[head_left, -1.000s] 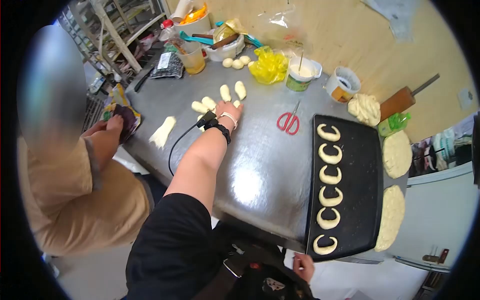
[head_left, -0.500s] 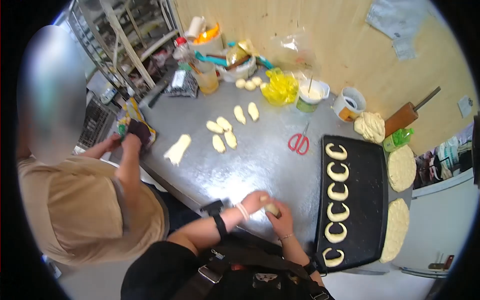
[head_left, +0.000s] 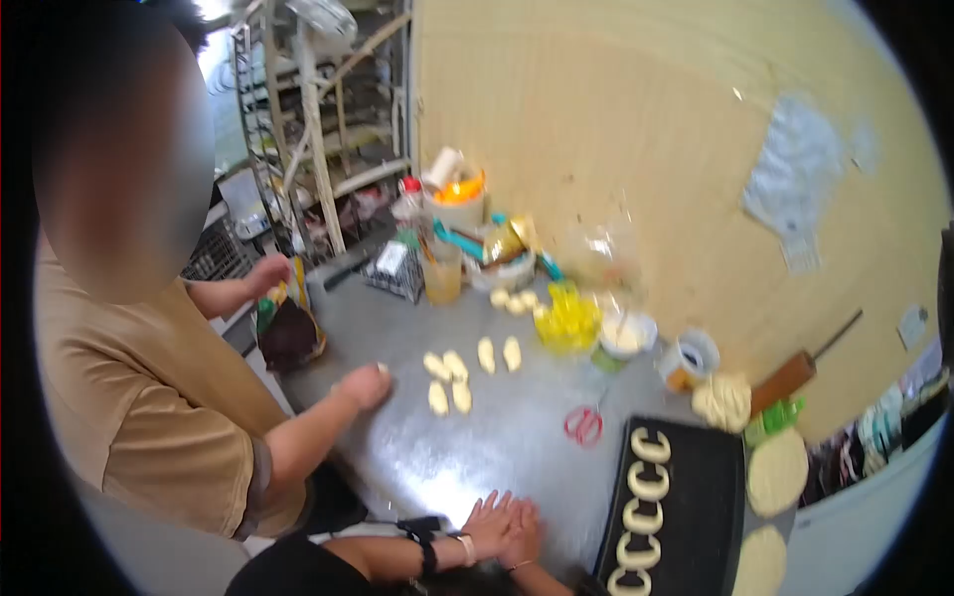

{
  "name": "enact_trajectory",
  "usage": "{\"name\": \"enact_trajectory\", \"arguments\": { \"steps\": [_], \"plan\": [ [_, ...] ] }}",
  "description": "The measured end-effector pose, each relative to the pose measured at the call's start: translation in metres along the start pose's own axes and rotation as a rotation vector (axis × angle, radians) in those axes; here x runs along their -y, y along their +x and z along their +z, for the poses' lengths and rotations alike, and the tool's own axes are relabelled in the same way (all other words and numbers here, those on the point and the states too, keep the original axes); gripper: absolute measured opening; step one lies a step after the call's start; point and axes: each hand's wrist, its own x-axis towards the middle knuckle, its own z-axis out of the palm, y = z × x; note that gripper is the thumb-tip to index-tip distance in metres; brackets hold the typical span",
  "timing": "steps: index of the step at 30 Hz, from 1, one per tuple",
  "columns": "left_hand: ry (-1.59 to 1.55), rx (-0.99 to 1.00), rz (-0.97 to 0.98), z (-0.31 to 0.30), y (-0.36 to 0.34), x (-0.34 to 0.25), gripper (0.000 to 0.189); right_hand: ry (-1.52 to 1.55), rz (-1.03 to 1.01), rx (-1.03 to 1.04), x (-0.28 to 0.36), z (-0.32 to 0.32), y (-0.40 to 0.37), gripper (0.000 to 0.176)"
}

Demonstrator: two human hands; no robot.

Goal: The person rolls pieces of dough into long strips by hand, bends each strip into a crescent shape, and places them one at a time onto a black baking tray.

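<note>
At the table's near edge my left hand [head_left: 487, 526] lies flat on the metal top, fingers stretched out. My right hand [head_left: 523, 536] is pressed up against it, flat too, their fingers overlapping. Any dough under them is hidden. Ahead, several small dough pieces [head_left: 454, 366] lie in pairs. To my right a black baking tray [head_left: 686, 507] carries a column of curved, C-shaped dough pieces [head_left: 648, 483]. Red-handled scissors [head_left: 583, 426] rest on the table between the dough pieces and the tray.
At left a co-worker's hand [head_left: 366, 387] is on the table, beside an open bag with dark filling [head_left: 290, 338]. Along the wall stand a yellow plastic bag [head_left: 568, 320], tubs [head_left: 690, 360] and a rolling pin [head_left: 785, 382]. Flat dough sheets [head_left: 777, 472] lie right of the tray.
My hands went from holding a dough piece between them to lying flat on the table. The co-worker's hand reached onto the table where a flattened dough piece lay. My view tilted up.
</note>
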Motion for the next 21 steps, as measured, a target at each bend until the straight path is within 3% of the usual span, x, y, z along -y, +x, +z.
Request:
{"name": "enact_trajectory", "arguments": {
  "steps": [2,4,5,7,9,10,11,12,13,14,15,17,18,20,21],
  "plan": [
    [-0.002,-0.345,-0.038,-0.007,0.075,0.024,0.073,-0.116,0.284,-0.135,-0.004,-0.008,0.079,0.075],
    [0.039,-0.516,-0.041,-0.041,0.137,0.025,0.07,-0.097,0.323,-0.328,0.012,-0.049,0.134,0.07],
    [0.086,-0.563,0.01,-0.042,0.151,0.031,0.069,-0.121,0.243,-0.406,0.002,-0.047,0.155,0.068],
    [0.064,-0.543,0.096,-0.016,0.141,0.042,0.066,-0.188,-0.041,-0.343,-0.019,-0.036,0.162,0.066],
    [0.091,-0.515,0.183,0.006,0.107,0.042,0.065,-0.219,-0.121,-0.008,-0.023,-0.032,0.115,0.065],
    [0.122,-0.457,0.21,0.027,0.075,0.046,0.065,-0.158,-0.274,0.058,-0.032,-0.025,0.077,0.064],
    [0.264,-0.281,0.208,0.037,0.037,0.047,0.071,-0.262,-0.288,0.179,-0.036,-0.014,0.045,0.069],
    [0.123,-0.218,0.213,0.047,-0.01,0.043,0.079,-0.262,-0.341,0.261,-0.041,-0.004,0.012,0.077],
    [0.163,-0.141,0.164,0.038,-0.053,0.028,0.082,-0.276,-0.333,0.217,-0.043,0.012,-0.033,0.082],
    [-0.009,-0.238,0.267,0.062,-0.072,0.041,0.083,-0.314,-0.377,0.04,-0.039,0.028,-0.076,0.076],
    [0.001,-0.687,0.233,0.07,-0.067,0.027,0.047,-0.232,-0.278,0.096,-0.031,0.012,-0.066,0.077],
    [0.127,-0.383,0.015,0.036,-0.031,0.021,0.07,-0.039,-0.059,0.229,-0.008,-0.011,-0.044,0.08],
    [0.196,-0.219,-0.095,0.017,-0.012,0.02,0.083,-0.116,0.001,0.032,-0.011,-0.003,-0.02,0.08],
    [0.139,-0.413,-0.167,-0.003,0.065,0.037,0.079,-0.216,0.065,-0.367,-0.029,0.007,0.06,0.081],
    [0.139,-0.497,-0.199,-0.01,0.101,0.046,0.078,-0.135,0.181,-0.357,-0.015,-0.029,0.089,0.084]
  ]
}}
